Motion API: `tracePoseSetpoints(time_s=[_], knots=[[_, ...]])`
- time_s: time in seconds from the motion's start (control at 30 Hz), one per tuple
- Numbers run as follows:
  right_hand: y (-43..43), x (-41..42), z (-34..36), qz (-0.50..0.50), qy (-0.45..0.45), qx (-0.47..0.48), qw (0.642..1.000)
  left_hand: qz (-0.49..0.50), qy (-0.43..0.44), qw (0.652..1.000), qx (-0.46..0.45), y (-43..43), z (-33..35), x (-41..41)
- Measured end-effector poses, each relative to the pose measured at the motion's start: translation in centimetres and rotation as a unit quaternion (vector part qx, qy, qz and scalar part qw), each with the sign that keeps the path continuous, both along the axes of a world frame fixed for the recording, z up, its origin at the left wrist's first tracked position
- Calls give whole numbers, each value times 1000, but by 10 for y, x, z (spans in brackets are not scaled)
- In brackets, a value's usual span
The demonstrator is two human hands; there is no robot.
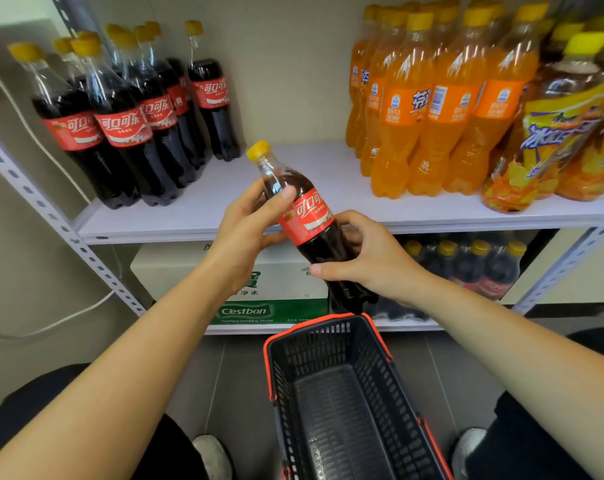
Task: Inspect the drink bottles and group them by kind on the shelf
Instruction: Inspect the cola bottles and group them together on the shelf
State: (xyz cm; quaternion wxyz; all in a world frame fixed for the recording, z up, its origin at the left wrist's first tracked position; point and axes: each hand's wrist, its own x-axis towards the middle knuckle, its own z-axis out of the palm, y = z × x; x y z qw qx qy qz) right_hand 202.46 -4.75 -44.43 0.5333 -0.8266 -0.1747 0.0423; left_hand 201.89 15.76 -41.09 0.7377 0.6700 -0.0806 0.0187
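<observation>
Head view: cola bottle (305, 220) held tilted, label toward camera, above basket (314, 322), in front of shelf (307, 168), apparently for inspection. Left grip (248, 223) curled round bottle's shoulder; right grip (373, 258) wrapped round lower body. Matching cola group (127, 133) stands shelf-left, orange sodas (432, 109) right; likely destination left.

We hold one cola bottle (304, 216) in front of the shelf (189, 209), tilted with its yellow cap up and to the left and its red label facing us. On the shelf, more cola bottles (120, 126) stand upright at the left, orange soda bottles (428, 109) right of the middle, and iced tea bottles (563, 133) with yellow labels at the right end.
</observation>
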Motion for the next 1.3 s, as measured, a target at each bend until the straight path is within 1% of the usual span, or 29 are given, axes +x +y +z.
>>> tracePoseSetpoints(time_s=[0.1,0.17,0.27,0.33,0.47,0.57,0.7,0.8,0.87,0.93,1.0,1.03,1.07,1.1,1.17,1.23,1.3], knots=[[0,-3,-1,-16,-51,-47,997,24,0,1000,3,1,-3,0],[0,-3,0,2,-49,-61,997,14,-1,1000,-19,2,-3,0],[-1,2,2,38,17,-24,999,-23,-19,998,-51,4,-2,-1],[-1,3,3,47,41,9,998,-41,-30,997,-56,4,-2,-3],[2,2,2,50,12,57,997,-73,-52,995,-47,1,-4,-6],[-4,6,-3,49,-9,60,997,-68,-94,993,9,-4,-1,-10],[-11,10,-11,34,-47,25,998,10,-170,981,96,-4,4,-13],[-13,11,-13,13,-82,3,997,62,-214,965,139,-1,3,-17],[-14,11,-13,-12,-115,-15,993,86,-256,945,187,1,3,-19],[-14,10,-13,-41,-153,-45,986,120,-292,915,249,3,4,-20],[-13,10,-15,-61,-178,-68,980,150,-316,888,297,6,6,-21],[-12,9,-17,-68,-186,-76,977,159,-317,882,309,7,7,-22],[-11,9,-18,-73,-192,-85,975,166,-308,883,312,7,9,-23],[-11,8,-20,-77,-198,-93,973,170,-290,891,304,7,10,-24],[-9,5,-22,-84,-209,-107,968,165,-236,919,269,7,12,-24],[-8,4,-23,-92,-213,-115,966,148,-175,950,214,7,13,-23],[-8,2,-22,-98,-212,-119,965,127,-132,972,148,8,15,-21]])
